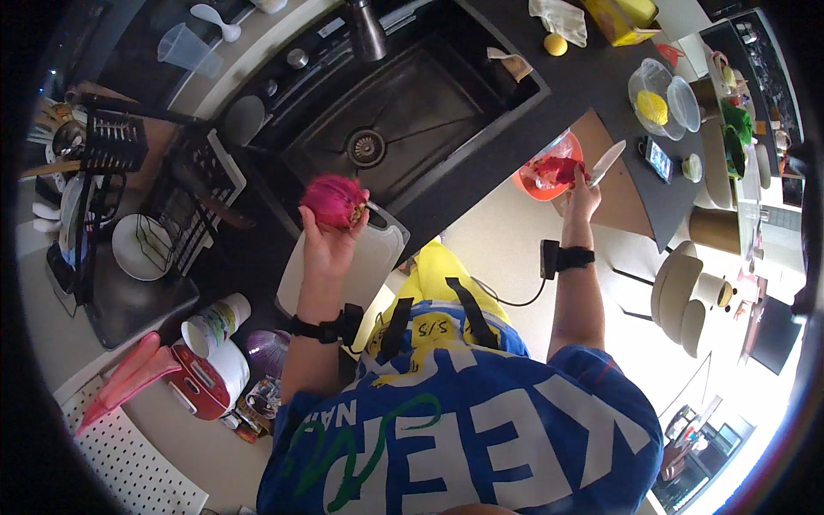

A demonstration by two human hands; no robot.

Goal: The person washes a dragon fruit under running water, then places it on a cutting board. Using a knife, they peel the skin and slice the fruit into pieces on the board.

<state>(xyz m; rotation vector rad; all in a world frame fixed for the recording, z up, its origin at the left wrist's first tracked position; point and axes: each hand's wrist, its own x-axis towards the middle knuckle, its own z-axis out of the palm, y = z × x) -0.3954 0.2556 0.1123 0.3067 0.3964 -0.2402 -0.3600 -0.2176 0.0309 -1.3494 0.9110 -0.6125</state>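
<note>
A magenta dragon fruit (333, 201) rests in my left hand (329, 241), its stem end toward my fingertips, over the near edge of the black sink (412, 109). Below it lies a white cutting board (360, 264). My right hand (582, 193) is at an orange-red bowl (575, 149) lined with clear plastic, holding red peel (566, 171) over it. A knife with a pale blade (608, 161) sticks out from the same hand, beyond the bowl.
A black dish rack with a white plate (143, 248) stands at the left. At the right are brown cardboard (618, 187), a smartphone (658, 159) and a clear container (647, 84) with a yellow item. The faucet (367, 35) stands behind the sink.
</note>
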